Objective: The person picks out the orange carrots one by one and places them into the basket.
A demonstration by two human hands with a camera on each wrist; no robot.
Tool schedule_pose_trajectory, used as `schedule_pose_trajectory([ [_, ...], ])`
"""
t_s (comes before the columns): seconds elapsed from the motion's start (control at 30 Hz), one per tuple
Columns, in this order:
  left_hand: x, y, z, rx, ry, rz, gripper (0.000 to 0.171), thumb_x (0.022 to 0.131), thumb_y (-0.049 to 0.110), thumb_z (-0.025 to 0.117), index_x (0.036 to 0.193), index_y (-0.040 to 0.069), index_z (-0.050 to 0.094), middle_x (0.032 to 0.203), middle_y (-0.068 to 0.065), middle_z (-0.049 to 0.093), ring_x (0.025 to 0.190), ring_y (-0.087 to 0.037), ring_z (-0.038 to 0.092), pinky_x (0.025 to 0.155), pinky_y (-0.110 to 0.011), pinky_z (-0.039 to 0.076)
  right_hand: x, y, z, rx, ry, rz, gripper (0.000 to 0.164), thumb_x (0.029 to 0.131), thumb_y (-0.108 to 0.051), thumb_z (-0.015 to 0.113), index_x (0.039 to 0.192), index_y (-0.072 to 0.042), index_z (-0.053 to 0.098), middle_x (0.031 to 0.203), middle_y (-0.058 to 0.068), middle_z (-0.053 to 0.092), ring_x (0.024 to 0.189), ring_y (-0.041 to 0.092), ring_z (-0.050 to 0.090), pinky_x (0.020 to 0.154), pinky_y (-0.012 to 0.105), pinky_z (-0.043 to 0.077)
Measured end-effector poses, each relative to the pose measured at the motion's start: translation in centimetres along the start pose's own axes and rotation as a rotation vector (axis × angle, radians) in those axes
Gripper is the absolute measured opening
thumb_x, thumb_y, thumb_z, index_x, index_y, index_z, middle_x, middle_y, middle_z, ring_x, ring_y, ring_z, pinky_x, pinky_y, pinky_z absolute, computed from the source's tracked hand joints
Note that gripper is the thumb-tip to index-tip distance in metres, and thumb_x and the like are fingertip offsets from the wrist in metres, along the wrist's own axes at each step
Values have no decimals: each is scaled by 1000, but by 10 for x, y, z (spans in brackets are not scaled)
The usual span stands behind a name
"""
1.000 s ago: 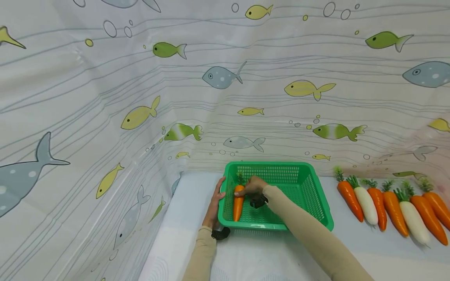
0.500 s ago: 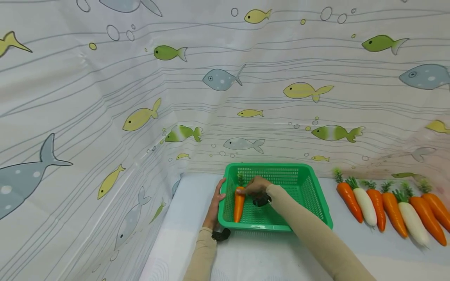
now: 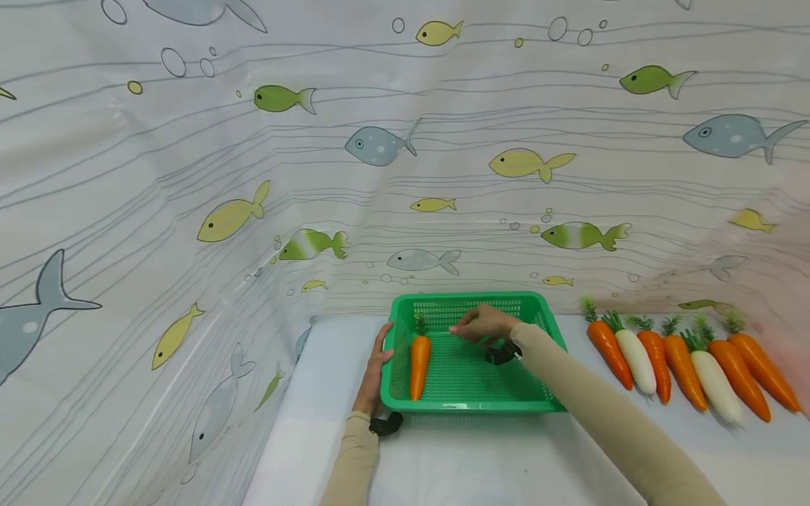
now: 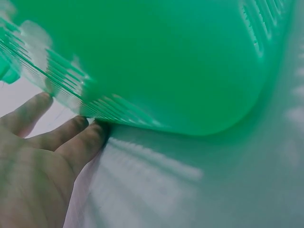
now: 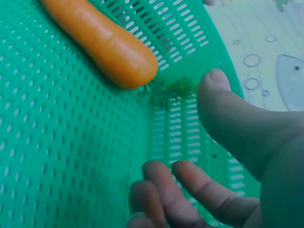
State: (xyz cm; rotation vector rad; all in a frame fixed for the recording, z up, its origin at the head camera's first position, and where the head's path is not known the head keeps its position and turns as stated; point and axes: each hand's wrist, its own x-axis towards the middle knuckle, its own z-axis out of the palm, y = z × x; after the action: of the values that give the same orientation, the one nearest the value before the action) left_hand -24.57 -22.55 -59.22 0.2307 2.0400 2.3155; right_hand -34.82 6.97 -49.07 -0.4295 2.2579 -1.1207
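A green plastic basket (image 3: 468,406) with slotted walls stands on the table. Inside, along its left wall, lies an orange carrot (image 3: 420,365), its leafy green top toward the back. My left hand (image 3: 373,372) is at the basket's left side; the left wrist view shows its fairly straight fingertips touching the slotted wall (image 4: 126,111) low down. Over the basket's middle, to the right of the carrot, is my right hand (image 3: 486,325). In the right wrist view its thumb (image 5: 237,114) and loosely bent fingers stand apart with nothing between them, away from the carrot (image 5: 104,45).
Right of the basket, a slanting row holds several orange carrots (image 3: 682,369) and two white radishes (image 3: 635,360), leaves toward the back. A white curtain (image 3: 455,91) printed with fish rises behind the table and along its left side.
My right hand has let go of the carrot and moved right, while the carrot stays along the left wall. My left hand keeps its place at the basket. The head view has shifted slightly right.
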Motion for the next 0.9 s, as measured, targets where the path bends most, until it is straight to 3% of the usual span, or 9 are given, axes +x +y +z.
schedule_pose_trajectory([
  [0.17,1,0,-5,-8,3,-3,62,108,31,34,167,43,23,178,-1,12,156,-40,28,117,-51,35,-15,2,-17,83,8,-45,56,104,-47,66,141,-5,64,132,20,72,125,42,66,99,57,56],
  [0.3,3,1,-5,-2,7,6,63,107,29,34,167,44,23,177,0,14,156,-38,28,118,-49,33,-34,-1,-35,117,28,-84,57,105,-47,63,143,-5,63,136,21,70,123,38,67,92,49,58],
  [0.43,4,2,-3,5,1,17,64,106,29,34,168,41,21,178,-2,12,156,-38,28,118,-49,33,-55,1,-57,84,94,-105,57,106,-44,62,143,-1,62,134,22,69,117,32,69,84,40,58],
  [0.67,4,1,1,-6,2,7,65,105,32,36,168,41,22,178,-1,12,157,-38,26,120,-53,29,-89,29,-99,-29,290,-58,50,106,-39,65,135,1,65,130,25,70,105,28,73,81,43,61],
  [0.8,1,1,2,20,3,7,63,106,35,35,168,42,22,178,-2,10,157,-40,25,119,-56,30,-104,59,-121,-170,346,-26,47,105,-37,67,129,3,67,123,25,73,98,27,73,75,39,62],
  [0.9,0,0,1,22,11,8,62,107,34,34,168,42,22,178,-2,10,156,-40,26,118,-57,31,-115,80,-133,-338,384,-28,47,103,-35,68,126,6,68,118,27,73,98,33,72,77,45,61],
])
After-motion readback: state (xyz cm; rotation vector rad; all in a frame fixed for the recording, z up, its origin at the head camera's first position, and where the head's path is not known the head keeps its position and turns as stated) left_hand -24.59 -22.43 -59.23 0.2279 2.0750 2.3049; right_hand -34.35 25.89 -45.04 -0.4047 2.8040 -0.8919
